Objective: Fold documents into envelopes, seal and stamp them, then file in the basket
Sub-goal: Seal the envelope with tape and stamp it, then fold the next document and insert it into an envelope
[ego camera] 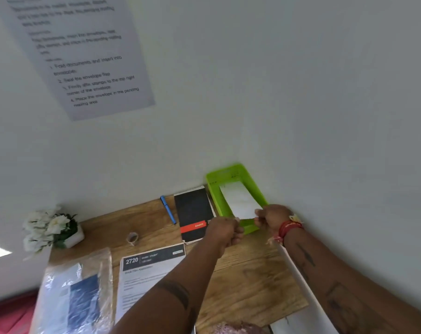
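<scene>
Wooden desk (pixel 240 273): envelope (pixel 238 201) (in green basket (pixel 213 189)) between both hands.

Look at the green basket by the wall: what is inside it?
A white envelope lies inside the green basket, with both hands at its near end. The left hand and right hand cover the basket's front part, and anything beneath the envelope is hidden.

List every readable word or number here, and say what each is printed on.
"1. Fold documents and insert into envelopes", "2. Seal the envelope flap": wall sheet; its upper lines and items 3 and 4 are too blurred to quote reliably.
"2720": dark header of the printed form on the desk; the rest is too small.
Red band on the black notebook: white lettering, unreadable.
Envelope in the green basket: no readable text.
</scene>
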Motion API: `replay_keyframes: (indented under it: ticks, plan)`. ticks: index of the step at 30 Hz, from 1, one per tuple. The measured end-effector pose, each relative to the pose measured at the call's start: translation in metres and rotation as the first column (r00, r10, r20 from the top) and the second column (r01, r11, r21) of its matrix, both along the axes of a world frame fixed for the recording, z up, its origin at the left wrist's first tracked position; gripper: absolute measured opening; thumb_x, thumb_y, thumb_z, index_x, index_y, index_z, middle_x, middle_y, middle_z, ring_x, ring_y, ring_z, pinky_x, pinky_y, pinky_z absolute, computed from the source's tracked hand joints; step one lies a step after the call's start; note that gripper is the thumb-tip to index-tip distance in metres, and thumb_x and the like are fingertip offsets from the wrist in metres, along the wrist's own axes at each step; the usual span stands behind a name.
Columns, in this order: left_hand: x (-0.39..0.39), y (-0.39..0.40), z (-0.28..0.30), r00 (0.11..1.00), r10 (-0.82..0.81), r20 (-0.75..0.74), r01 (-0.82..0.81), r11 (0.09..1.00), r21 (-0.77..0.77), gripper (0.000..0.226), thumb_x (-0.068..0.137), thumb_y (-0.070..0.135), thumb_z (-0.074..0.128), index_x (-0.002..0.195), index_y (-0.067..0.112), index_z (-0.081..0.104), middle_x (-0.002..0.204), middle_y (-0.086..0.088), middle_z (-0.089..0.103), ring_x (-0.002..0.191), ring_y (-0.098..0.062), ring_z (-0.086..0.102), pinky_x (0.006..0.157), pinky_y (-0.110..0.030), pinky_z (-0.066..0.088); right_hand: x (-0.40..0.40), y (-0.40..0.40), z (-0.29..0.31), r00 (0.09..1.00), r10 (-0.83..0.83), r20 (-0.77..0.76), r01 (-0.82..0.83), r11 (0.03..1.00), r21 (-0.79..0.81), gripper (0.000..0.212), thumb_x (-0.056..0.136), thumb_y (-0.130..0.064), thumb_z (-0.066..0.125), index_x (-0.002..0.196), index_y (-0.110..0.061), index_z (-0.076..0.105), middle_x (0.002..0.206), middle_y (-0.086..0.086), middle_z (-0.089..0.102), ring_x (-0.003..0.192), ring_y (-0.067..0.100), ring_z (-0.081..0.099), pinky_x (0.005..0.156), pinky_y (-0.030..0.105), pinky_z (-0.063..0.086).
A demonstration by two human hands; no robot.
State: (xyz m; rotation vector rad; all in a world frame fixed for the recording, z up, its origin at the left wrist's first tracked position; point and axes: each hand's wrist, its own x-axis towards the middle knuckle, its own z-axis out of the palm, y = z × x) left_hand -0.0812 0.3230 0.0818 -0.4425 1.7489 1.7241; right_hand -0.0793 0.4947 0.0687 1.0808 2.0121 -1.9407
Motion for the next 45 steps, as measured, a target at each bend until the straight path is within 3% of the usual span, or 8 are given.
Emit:
replay_keyframes:
  ticks: [3,6,10,15,32,36,41,45]
  plan:
    - [-0.011,0.004,-0.001,0.998,-0.041,-0.041,0.036,0.994,-0.105,0.011,0.104,0.012,0.061,0.104,0.001,0.064,0.088,-0.018,0.069,0.058,-0.017,0.061,0.050,-0.024,0.050,-0.007,0.001,-0.011,0.998,0.064,0.028,-0.068,0.982,0.178,0.016,0.087,0.000,0.069,0.101,0.008,0.069,0.089,0.026,0.071,0.082,0.031,0.068,0.085,0.041,0.057]
    - [-0.021,0.004,-0.003,0.988,-0.133,-0.079,0.110,0.964,-0.241,0.021,0.104,0.015,0.060,0.109,-0.003,0.067,0.087,-0.016,0.070,0.056,-0.016,0.060,0.050,-0.023,0.047,0.000,-0.011,-0.021,0.998,-0.065,-0.027,0.070,0.969,0.236,0.046,0.082,0.004,0.071,0.126,0.001,0.059,0.097,0.023,0.070,0.073,0.028,0.069,0.069,0.038,0.057]
    - [-0.026,0.000,0.000,0.960,-0.280,-0.022,0.257,0.907,-0.334,0.024,0.103,0.019,0.062,0.111,-0.002,0.070,0.082,-0.008,0.073,0.059,-0.015,0.062,0.045,-0.021,0.045,0.008,-0.021,-0.028,0.970,-0.232,-0.072,0.231,0.973,-0.016,0.038,0.086,0.009,0.060,0.116,-0.013,0.052,0.096,0.026,0.067,0.058,0.028,0.061,0.054,0.035,0.051]
    - [-0.017,-0.014,-0.007,0.960,-0.278,0.018,0.268,0.905,-0.329,0.024,0.100,0.016,0.064,0.113,-0.003,0.069,0.073,-0.004,0.071,0.055,-0.012,0.063,0.045,-0.020,0.046,0.017,-0.027,-0.020,0.958,-0.242,-0.152,0.256,0.964,0.076,0.014,0.093,-0.006,0.054,0.100,-0.017,0.058,0.067,0.012,0.071,0.046,0.022,0.067,0.046,0.033,0.057]
    - [0.041,-0.162,-0.023,0.997,0.066,0.030,-0.053,0.947,-0.316,0.012,0.103,0.005,0.051,0.097,0.005,0.062,0.082,-0.018,0.060,0.054,-0.019,0.049,0.052,-0.024,0.034,0.038,-0.187,-0.043,0.929,0.342,-0.141,-0.304,0.923,0.237,0.008,0.088,-0.017,0.061,0.085,-0.024,0.063,0.069,0.001,0.071,0.055,0.016,0.067,0.055,0.036,0.059]
    - [0.063,-0.217,-0.038,0.990,0.133,0.037,-0.108,0.910,-0.401,0.010,0.101,0.010,0.057,0.095,0.008,0.065,0.089,-0.014,0.065,0.065,-0.023,0.060,0.057,-0.027,0.047,0.033,-0.226,-0.058,0.749,0.662,0.029,-0.593,0.651,0.473,0.022,0.088,-0.027,0.072,0.109,-0.024,0.068,0.106,-0.004,0.068,0.097,0.017,0.063,0.081,0.025,0.047]
    - [0.088,-0.266,-0.054,0.994,0.096,0.046,-0.066,0.893,-0.445,0.027,0.098,0.021,0.068,0.124,0.012,0.065,0.115,-0.015,0.070,0.090,-0.028,0.070,0.071,-0.034,0.056,0.018,-0.256,-0.072,0.333,0.832,0.443,-0.737,-0.063,0.673,0.071,0.091,-0.044,0.068,0.152,-0.021,0.039,0.166,0.003,0.021,0.148,0.034,0.028,0.117,0.048,0.034]
    - [0.099,-0.286,-0.067,0.999,0.030,0.025,-0.016,0.902,-0.431,0.041,0.099,0.022,0.069,0.137,0.012,0.059,0.127,-0.013,0.067,0.112,-0.030,0.068,0.101,-0.043,0.056,0.012,-0.275,-0.083,0.356,0.793,0.494,-0.740,-0.083,0.667,0.092,0.087,-0.056,0.068,0.158,-0.021,0.020,0.164,0.008,0.021,0.149,0.034,0.025,0.117,0.049,0.032]
